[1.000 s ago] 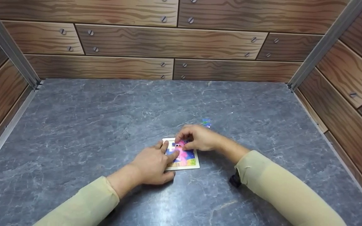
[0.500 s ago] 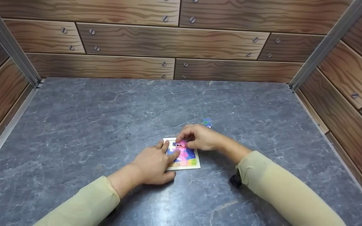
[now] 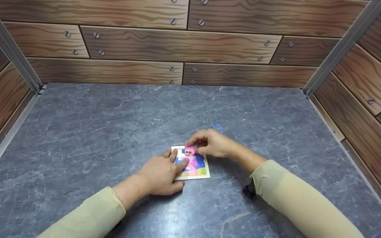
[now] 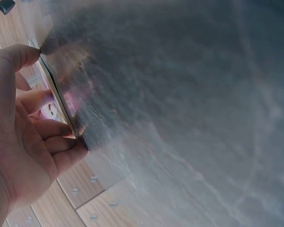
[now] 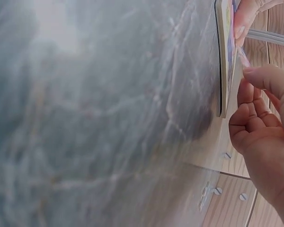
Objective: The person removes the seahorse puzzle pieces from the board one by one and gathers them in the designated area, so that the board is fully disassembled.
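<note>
right wrist view: pink piece sat tilted over puzzle board, pinched by right hand. head view showed its printed eye. left hand rested on board, fingers extended.

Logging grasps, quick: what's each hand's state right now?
Left hand: open, fingers resting on the puzzle board.
Right hand: closed, holding a pink puzzle piece.

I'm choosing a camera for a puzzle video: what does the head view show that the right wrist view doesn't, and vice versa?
Only head: both sleeves, and blue piece or pieces on the table beyond the right hand.
Only right wrist: that hand's palm side.
Both: left hand touching the board, right hand pinching a pink piece.
</note>
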A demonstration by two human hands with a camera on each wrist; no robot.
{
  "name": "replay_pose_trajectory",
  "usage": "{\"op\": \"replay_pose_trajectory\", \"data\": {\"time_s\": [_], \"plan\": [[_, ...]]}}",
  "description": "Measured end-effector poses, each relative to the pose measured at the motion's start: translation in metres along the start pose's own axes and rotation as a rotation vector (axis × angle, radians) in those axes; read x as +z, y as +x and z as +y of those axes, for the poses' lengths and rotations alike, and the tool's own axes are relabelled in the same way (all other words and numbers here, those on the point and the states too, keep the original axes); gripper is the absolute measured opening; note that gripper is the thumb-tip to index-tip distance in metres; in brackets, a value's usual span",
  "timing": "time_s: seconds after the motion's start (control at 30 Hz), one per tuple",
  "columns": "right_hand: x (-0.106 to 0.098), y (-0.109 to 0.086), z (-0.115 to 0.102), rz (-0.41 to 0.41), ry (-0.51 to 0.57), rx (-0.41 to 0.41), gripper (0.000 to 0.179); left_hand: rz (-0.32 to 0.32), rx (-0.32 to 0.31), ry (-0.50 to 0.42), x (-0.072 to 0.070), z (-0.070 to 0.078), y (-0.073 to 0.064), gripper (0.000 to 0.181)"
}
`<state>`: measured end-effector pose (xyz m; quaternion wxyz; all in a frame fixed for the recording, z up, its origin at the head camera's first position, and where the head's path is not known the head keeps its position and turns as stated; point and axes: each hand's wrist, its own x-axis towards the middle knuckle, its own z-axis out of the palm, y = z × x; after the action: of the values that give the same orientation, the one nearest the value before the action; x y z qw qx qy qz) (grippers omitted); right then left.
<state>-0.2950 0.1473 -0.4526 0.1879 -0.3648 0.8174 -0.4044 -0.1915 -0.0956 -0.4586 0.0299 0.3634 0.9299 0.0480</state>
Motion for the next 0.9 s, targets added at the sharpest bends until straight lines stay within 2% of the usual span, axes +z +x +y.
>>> {"op": "replay_pose_trajectory", "data": {"time_s": [0.33,0.53,0.8,0.9], "plan": [[-0.005,-0.006,0.004,0.07,-0.003,0.006,0.027,0.014,0.013,-0.002,0.001,0.0,0.001,0.069],[-0.01,-0.01,0.004,0.127,-0.012,0.02,0.028,-0.006,0.003,-0.01,0.002,-0.001,-0.002,0.069],[-0.028,-0.022,0.006,0.207,-0.034,0.027,0.027,-0.03,-0.012,-0.038,-0.001,-0.001,0.0,0.064],[-0.034,-0.027,0.009,0.225,-0.033,0.028,0.027,-0.021,-0.005,-0.036,0.0,-0.001,0.0,0.063]]}}
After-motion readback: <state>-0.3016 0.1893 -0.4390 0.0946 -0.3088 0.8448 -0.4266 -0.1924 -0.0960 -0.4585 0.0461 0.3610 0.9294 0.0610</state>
